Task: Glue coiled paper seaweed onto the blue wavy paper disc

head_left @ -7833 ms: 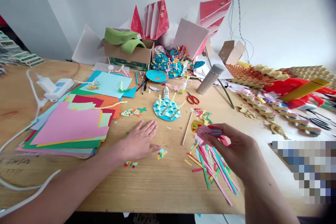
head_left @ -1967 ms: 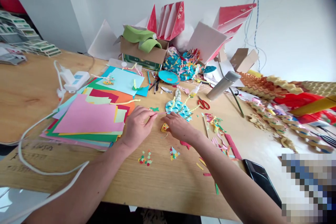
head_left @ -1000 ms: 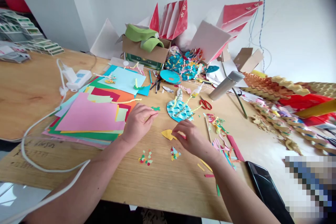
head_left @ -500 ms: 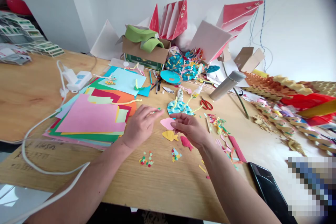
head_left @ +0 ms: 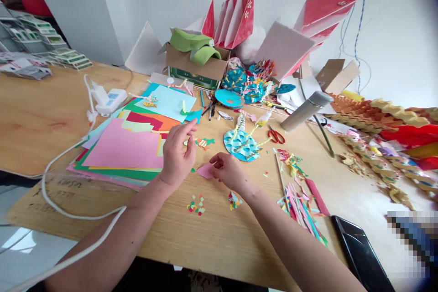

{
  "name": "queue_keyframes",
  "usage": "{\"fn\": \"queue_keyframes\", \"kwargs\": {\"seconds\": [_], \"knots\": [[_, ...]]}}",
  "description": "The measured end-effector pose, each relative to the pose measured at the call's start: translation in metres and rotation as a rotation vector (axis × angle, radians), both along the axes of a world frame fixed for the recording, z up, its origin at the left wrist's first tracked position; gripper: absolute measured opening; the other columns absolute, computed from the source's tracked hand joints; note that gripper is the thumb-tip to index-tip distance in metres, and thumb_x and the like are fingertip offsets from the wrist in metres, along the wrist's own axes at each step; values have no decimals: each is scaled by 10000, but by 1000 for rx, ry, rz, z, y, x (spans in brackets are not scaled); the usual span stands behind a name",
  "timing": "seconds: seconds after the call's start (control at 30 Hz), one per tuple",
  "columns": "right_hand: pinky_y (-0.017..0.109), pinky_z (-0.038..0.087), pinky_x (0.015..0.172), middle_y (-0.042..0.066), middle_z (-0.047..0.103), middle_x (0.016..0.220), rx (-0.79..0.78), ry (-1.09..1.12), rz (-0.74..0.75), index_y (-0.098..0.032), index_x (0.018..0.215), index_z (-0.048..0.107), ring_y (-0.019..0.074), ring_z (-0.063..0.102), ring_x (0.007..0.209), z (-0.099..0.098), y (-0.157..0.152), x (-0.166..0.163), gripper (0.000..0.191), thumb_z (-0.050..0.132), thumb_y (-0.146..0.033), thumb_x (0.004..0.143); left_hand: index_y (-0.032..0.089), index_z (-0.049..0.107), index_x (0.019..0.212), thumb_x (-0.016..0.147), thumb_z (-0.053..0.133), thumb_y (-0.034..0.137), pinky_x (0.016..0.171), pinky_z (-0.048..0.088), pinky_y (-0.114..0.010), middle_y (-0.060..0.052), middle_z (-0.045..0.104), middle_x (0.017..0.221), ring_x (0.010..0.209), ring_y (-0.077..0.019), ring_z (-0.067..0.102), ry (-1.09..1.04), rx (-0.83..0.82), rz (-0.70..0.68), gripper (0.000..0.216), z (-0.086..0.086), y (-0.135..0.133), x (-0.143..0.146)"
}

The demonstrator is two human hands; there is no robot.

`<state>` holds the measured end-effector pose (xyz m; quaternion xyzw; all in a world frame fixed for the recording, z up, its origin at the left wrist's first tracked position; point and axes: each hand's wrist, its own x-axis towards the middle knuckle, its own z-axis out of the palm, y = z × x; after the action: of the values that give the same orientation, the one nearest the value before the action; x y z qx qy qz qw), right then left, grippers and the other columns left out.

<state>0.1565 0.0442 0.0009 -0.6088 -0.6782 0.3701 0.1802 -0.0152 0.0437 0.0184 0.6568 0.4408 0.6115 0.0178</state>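
My right hand [head_left: 228, 171] pinches a small pink paper cutout [head_left: 205, 171] low over the wooden table [head_left: 212, 237]. My left hand [head_left: 178, 153] hovers beside it, just right of the stack of coloured paper sheets [head_left: 126, 148], fingers raised and apart, nothing visible in them. A small orange and green paper fish [head_left: 202, 142] lies beyond the left fingers. A blue wave-patterned paper disc [head_left: 243, 143] sits further back to the right. Coloured paper dots [head_left: 195, 204] lie near the front of my hands.
Red scissors [head_left: 275, 135], a wooden stick [head_left: 279, 174] and cut paper strips [head_left: 301, 205] lie to the right. A black phone [head_left: 359, 251] sits near the front right edge. A cardboard box [head_left: 196, 66], a steel flask [head_left: 306, 105] and paper crafts crowd the back. A white cable [head_left: 68, 210] runs at left.
My right hand has drawn the pink cutout down and nearer to me. My left hand has lifted and spread its fingers. The camera has swung a little to the left.
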Motion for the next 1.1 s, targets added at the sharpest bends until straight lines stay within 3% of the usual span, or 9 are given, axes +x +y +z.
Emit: {"fn": "queue_keyframes", "kwargs": {"seconds": [0.2, 0.4, 0.63, 0.87, 1.1], "knots": [[195, 404, 362, 9, 659, 688, -135, 47, 23, -166, 959, 568, 103, 582, 431, -5, 1, -12, 238, 574, -69, 741, 202, 570, 1235, 936, 481, 220, 851, 524, -322, -61, 670, 983, 888, -157, 623, -58, 4, 11, 312, 4, -2, 0], [186, 403, 390, 6, 665, 685, -143, 89, 55, -163, 992, 564, 99, 595, 448, -2, 7, -23, 236, 579, -96, 766, 193, 578, 1218, 933, 481, 219, 855, 526, -322, -62, 662, 982, 903, -158, 626, -124, 19, -2, 302, 2, 1, -3], [249, 427, 593, 60, 710, 796, 149, -277, 82, -166, 934, 670, 165, 644, 707, 10, -5, -25, 178, 579, -138, 783, 197, 567, 1232, 923, 517, 241, 873, 531, -315, -60, 664, 1018, 930, -154, 638, -272, -26, -5, 316, 1, 5, -10], [302, 429, 776, 113, 701, 898, 310, -540, 249, -154, 885, 709, 230, 589, 928, 24, -19, -35, 188, 528, -204, 877, 193, 592, 1195, 903, 536, 223, 849, 537, -315, -53, 674, 990, 894, -150, 644, -305, -31, -15, 299, 2, 5, -8], [309, 412, 851, 103, 692, 946, 433, -518, 308, -157, 924, 716, 232, 551, 963, 16, -6, -44, 198, 526, -203, 893, 191, 594, 1190, 894, 535, 194, 848, 533, -311, -50, 665, 977, 894, -150, 643, -326, -30, -29, 302, 2, 5, -9]]}}
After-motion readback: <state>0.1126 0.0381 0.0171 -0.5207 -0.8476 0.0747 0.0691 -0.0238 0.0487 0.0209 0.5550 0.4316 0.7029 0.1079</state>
